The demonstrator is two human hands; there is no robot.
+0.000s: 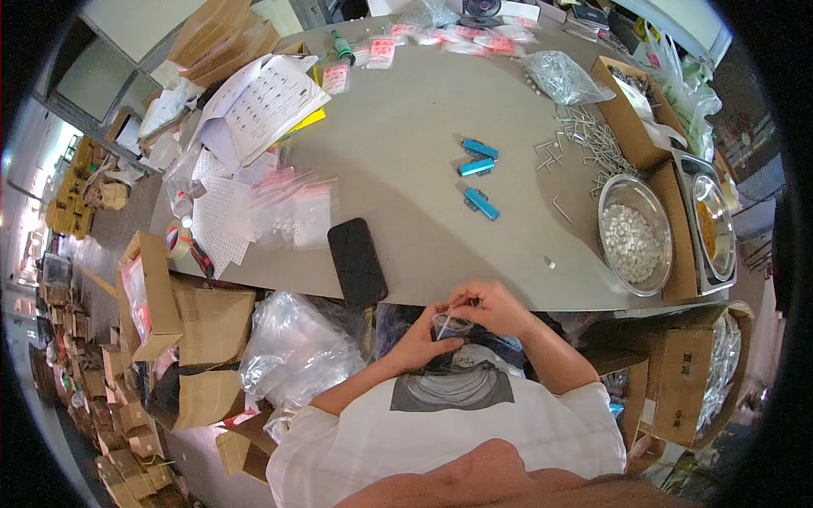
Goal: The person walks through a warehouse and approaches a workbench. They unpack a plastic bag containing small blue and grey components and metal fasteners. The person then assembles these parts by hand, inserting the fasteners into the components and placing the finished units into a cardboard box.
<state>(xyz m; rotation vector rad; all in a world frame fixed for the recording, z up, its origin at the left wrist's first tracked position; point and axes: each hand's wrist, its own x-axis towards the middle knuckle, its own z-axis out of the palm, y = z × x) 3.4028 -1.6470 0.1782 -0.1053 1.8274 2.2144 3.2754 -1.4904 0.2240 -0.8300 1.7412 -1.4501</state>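
Observation:
At the near table edge, in front of my shirt, my left hand (420,342) is closed around a small clear plastic bag (451,325) with something dark at its lower end. My right hand (493,306) pinches at the top of the bag from the right, fingertips close to those of the left. A thin pale rod shows between the two hands; its kind is too small to make out. Farther up the table lie three blue pieces with dark clips, the nearest blue piece (482,204) a little apart from the other two.
A black phone (357,262) lies left of my hands, beside clear bags (309,216) and printed sheets (262,110). To the right are loose L-shaped hex keys (593,140), a steel bowl (605,222) of white pieces and a cardboard box (631,127). Red-printed packets (474,41) line the far edge.

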